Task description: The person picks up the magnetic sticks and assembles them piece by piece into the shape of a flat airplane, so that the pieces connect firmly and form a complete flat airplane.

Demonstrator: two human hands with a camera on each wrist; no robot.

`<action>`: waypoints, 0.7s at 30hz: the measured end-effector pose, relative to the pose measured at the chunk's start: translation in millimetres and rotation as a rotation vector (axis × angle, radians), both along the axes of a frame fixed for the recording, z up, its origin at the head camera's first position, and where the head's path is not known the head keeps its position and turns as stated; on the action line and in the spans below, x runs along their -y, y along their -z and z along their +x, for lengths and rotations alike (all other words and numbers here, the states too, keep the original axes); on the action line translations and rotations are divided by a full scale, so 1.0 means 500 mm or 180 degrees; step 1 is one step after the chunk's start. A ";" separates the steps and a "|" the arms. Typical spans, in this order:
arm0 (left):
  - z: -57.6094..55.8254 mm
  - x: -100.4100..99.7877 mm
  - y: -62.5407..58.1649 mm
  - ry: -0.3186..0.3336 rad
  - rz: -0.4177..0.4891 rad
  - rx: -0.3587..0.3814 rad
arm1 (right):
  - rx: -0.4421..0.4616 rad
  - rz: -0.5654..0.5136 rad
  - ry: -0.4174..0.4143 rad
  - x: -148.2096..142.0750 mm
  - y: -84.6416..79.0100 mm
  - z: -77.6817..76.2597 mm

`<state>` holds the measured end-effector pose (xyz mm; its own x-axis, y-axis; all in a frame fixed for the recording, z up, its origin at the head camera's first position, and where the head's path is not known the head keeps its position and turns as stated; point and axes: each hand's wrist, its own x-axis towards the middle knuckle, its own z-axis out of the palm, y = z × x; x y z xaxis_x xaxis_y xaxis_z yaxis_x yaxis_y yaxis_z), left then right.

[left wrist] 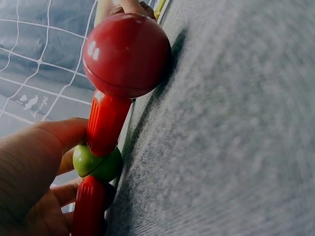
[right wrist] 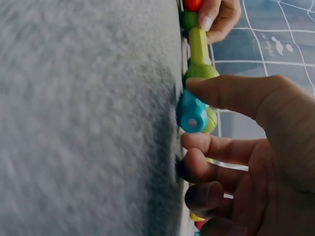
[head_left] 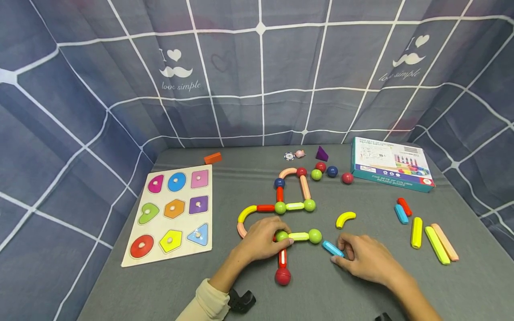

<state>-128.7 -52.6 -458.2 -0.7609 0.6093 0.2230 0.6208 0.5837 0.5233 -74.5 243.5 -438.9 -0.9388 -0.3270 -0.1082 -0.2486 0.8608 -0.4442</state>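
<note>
My left hand [head_left: 263, 238] holds a green ball [head_left: 282, 236] between thumb and fingers. That ball joins a red rod [head_left: 283, 258], ending in a red ball [head_left: 283, 276], and a yellow-green rod [head_left: 298, 236] with another green ball [head_left: 315, 236] at its far end. Close to that end, a short blue rod [head_left: 332, 248] lies between the thumb and index finger of my right hand [head_left: 367, 259], which pinches it. The right wrist view shows the blue rod [right wrist: 192, 114] end-on. A chain of rods and balls curves back from the left hand, through a yellow arc [head_left: 246, 212], to a closed loop.
A shape puzzle board [head_left: 126, 258] lies at left, an orange block [head_left: 213, 158] behind it. A yellow curved piece [head_left: 345, 219] is beyond the right hand. Loose balls [head_left: 332, 171] and a purple block [head_left: 321, 154] are at the back, a box [head_left: 393, 162] and several rods [head_left: 416, 232] at right.
</note>
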 end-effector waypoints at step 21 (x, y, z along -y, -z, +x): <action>-0.002 0.003 -0.002 0.0003 0.0003 0.0061 | -0.0159 0.0167 0.0258 -0.068 -0.029 -0.031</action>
<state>-129.5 -54.4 -457.4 -0.7644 0.6100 0.2090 0.6114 0.5827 0.5355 -89.9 277.3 -424.5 -0.9666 -0.2449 -0.0754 -0.1980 0.9007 -0.3867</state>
